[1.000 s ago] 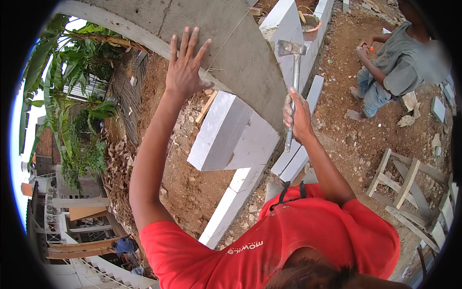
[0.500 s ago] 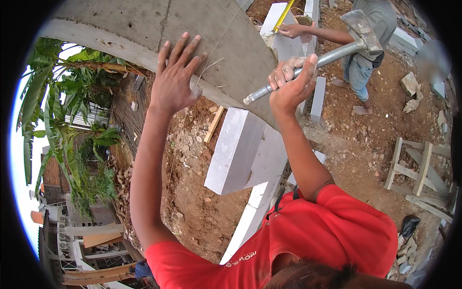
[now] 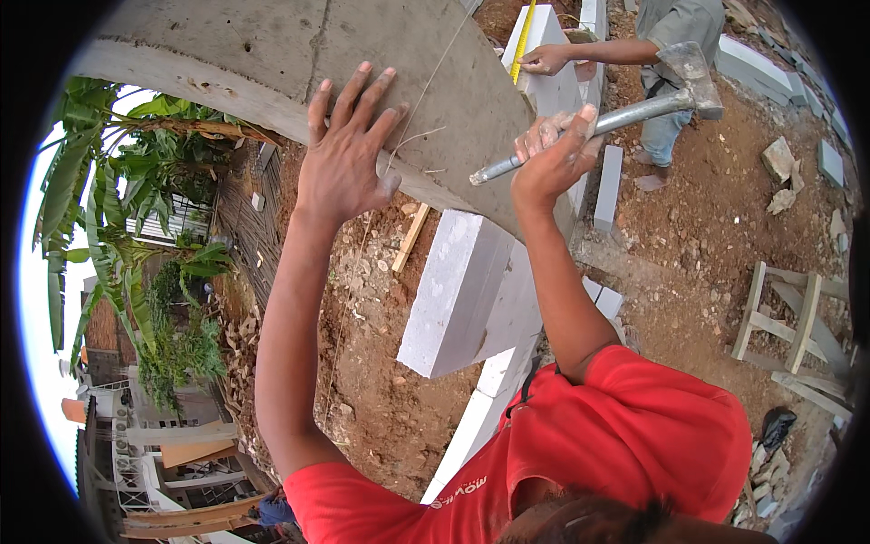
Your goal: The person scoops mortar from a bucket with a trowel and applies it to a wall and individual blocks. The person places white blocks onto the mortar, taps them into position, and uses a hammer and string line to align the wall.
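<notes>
My left hand (image 3: 349, 159) lies with fingers spread on the edge of a grey concrete beam (image 3: 258, 50), beside a thin string (image 3: 426, 86). My right hand (image 3: 553, 163) grips the steel handle of a hammer (image 3: 691, 82), held almost sideways over the beam's right part, its heavy head to the right and the handle end pointing left. Below the beam stands a stack of white lightweight blocks (image 3: 449, 290), with more blocks (image 3: 480, 422) running toward the lower edge.
A co-worker (image 3: 671, 41) at the upper right holds a yellow tape measure (image 3: 523, 41) along a white block (image 3: 553, 91). Loose blocks (image 3: 607, 186), rubble (image 3: 779, 168) and a wooden trestle (image 3: 793, 335) lie right. Banana plants (image 3: 118, 208) grow left; another person (image 3: 276, 512) is at lower left.
My right hand has raised the hammer and swung its head rightward, from upright to sideways. My left hand shifted slightly on the beam. The co-worker moved up to the block with the tape measure.
</notes>
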Demonstrator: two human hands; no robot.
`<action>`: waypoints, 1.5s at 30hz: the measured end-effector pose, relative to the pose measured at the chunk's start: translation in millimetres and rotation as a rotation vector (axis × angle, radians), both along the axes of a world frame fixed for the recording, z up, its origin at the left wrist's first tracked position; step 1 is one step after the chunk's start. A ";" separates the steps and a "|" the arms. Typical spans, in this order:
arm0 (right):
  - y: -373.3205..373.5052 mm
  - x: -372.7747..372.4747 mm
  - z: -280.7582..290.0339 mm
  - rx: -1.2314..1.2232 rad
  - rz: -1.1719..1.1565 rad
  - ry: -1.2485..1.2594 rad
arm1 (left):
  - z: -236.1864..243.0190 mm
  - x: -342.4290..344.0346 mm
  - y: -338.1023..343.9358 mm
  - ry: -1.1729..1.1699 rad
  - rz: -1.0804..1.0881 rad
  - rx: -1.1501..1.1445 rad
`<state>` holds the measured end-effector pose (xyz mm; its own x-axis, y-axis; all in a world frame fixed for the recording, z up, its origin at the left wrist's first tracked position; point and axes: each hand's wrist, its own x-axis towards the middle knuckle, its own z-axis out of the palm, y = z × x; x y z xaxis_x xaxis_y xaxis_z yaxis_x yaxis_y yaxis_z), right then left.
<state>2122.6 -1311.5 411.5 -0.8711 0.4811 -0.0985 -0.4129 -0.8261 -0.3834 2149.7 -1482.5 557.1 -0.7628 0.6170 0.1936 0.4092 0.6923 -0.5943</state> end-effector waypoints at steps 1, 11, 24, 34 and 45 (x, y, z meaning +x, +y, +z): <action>-20.8 -9.5 -0.5 0.015 0.023 -0.081 | 1.4 -3.6 7.9 -0.002 -0.021 0.009; 10.4 5.2 7.3 -0.006 0.086 0.101 | -3.2 2.4 -2.7 0.018 0.002 -0.023; 4.8 5.2 11.8 -0.037 0.035 0.090 | -0.7 5.8 -3.1 -0.005 0.051 -0.064; -17.2 23.6 10.4 -0.034 0.377 0.028 | -3.9 2.6 -6.6 0.013 0.016 -0.059; -38.5 22.6 2.4 -0.045 0.501 0.010 | -9.3 -0.6 -17.5 0.025 -0.029 -0.028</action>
